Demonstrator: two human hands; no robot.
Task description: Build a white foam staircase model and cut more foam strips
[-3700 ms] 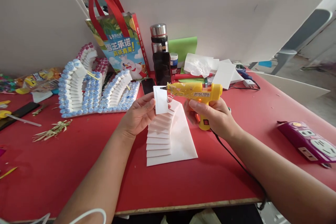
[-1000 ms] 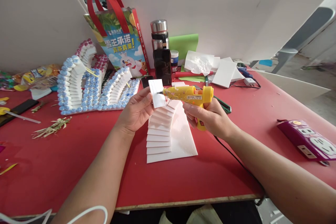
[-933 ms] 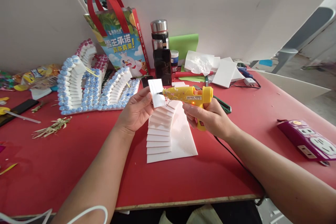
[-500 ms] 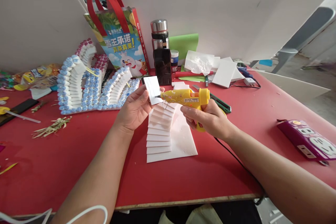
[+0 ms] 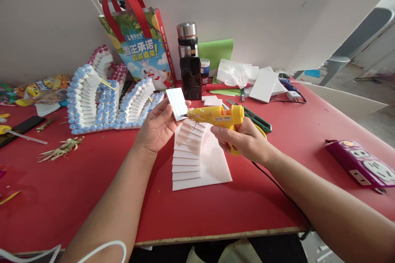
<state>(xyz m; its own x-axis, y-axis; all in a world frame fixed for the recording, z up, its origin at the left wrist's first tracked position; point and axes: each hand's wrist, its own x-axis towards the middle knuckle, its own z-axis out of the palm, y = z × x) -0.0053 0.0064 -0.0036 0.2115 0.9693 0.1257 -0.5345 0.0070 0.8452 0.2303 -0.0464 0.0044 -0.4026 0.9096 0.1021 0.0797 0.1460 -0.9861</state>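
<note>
My left hand pinches a small white foam board piece by its left side, tilted up above the table. Thin lines of glue show on its face. A yellow hot glue gun is gripped in my right hand, its nozzle at the lower right edge of the piece. Under both hands, a row of overlapping white strips curves over a larger white foam board lying flat on the red table.
Behind stand a flask, a dark phone and a shopping bag. Stepped blue-and-white models sit at left. A green cutter lies behind my right hand; a purple power strip is at right. The gun's black cord trails off the front edge.
The glue gun has shifted slightly left and its nozzle now sits at the piece's lower right edge. The white piece has moved slightly up and left with my left hand.
</note>
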